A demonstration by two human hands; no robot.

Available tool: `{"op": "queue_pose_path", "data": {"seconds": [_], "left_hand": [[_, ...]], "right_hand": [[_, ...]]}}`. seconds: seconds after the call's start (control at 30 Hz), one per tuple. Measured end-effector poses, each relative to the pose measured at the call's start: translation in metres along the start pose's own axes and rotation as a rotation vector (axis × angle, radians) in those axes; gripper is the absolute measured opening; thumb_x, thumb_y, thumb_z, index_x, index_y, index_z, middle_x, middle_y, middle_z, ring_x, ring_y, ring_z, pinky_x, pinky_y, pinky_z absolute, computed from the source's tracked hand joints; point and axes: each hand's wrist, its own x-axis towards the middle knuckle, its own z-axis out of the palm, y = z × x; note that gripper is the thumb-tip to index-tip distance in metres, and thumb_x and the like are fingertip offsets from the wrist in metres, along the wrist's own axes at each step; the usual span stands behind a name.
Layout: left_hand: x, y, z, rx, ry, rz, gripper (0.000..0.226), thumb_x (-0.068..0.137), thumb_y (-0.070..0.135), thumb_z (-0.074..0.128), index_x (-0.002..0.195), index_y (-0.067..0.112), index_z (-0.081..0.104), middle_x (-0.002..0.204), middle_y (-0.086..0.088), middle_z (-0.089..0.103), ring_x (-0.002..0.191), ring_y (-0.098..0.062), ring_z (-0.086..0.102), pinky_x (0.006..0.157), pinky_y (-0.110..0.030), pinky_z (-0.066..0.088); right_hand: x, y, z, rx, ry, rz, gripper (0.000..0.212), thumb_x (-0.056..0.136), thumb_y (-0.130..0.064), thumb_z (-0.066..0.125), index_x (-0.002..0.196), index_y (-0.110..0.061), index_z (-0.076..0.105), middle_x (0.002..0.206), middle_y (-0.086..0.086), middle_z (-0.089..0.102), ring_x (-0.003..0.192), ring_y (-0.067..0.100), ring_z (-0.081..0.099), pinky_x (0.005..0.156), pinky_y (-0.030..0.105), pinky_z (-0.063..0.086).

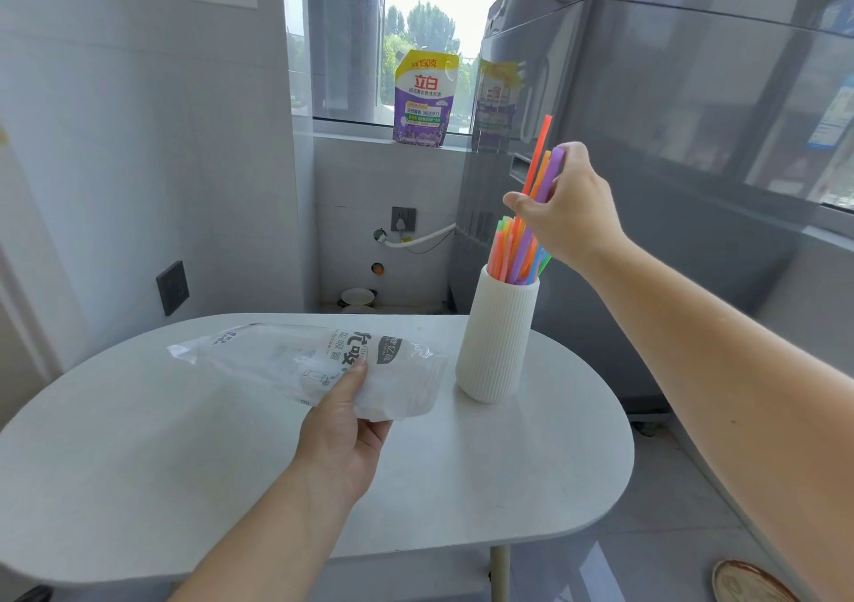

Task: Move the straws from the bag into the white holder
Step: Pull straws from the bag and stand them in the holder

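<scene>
A white ribbed holder (497,347) stands upright on the white table (185,463), at its right side. Several coloured straws (510,250) stick up out of it. My right hand (570,215) is above the holder, closed around a few orange and purple straws (545,172) whose lower ends reach down into the holder's mouth. My left hand (344,435) grips the near edge of the clear printed plastic bag (314,361), which lies flat on the table left of the holder. The bag looks flat; I cannot tell if straws are inside.
A grey refrigerator (670,139) rises right behind the holder. A purple detergent pouch (423,98) stands on the window sill. A pale wall with a dark switch (172,287) is to the left. A round plate (753,583) lies on the floor at bottom right.
</scene>
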Motion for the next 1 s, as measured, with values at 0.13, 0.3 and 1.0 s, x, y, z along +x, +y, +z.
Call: {"op": "queue_pose_path", "data": {"seconds": [0.13, 0.3, 1.0], "left_hand": [[-0.001, 0.0, 0.0, 0.0, -0.002, -0.001, 0.032, 0.09, 0.01, 0.074, 0.122, 0.015, 0.07, 0.103, -0.002, 0.082, 0.086, -0.016, 0.079, 0.056, -0.028, 0.062], [-0.001, 0.001, -0.001, 0.004, 0.004, 0.001, 0.034, 0.09, 0.01, 0.074, 0.123, 0.014, 0.07, 0.106, -0.003, 0.082, 0.088, -0.017, 0.079, 0.057, -0.028, 0.062], [-0.002, 0.002, -0.002, 0.032, -0.009, -0.005, 0.031, 0.091, 0.012, 0.074, 0.121, 0.016, 0.071, 0.105, -0.002, 0.082, 0.086, -0.015, 0.079, 0.056, -0.027, 0.062]], "right_hand": [[0.006, -0.006, -0.002, 0.016, 0.108, -0.088, 0.095, 0.089, -0.034, 0.075, 0.158, -0.02, 0.011, 0.113, 0.006, 0.062, 0.097, 0.022, 0.063, 0.084, 0.037, 0.055], [0.016, -0.008, -0.002, -0.111, 0.079, -0.246, 0.064, 0.098, -0.023, 0.063, 0.154, -0.022, 0.031, 0.11, 0.005, 0.065, 0.095, 0.022, 0.06, 0.082, 0.037, 0.052], [-0.013, 0.025, 0.028, -0.371, -0.282, -0.219, 0.054, 0.107, -0.045, 0.033, 0.149, -0.012, 0.042, 0.152, 0.01, 0.049, 0.148, 0.031, 0.03, 0.115, 0.049, 0.03]]}}
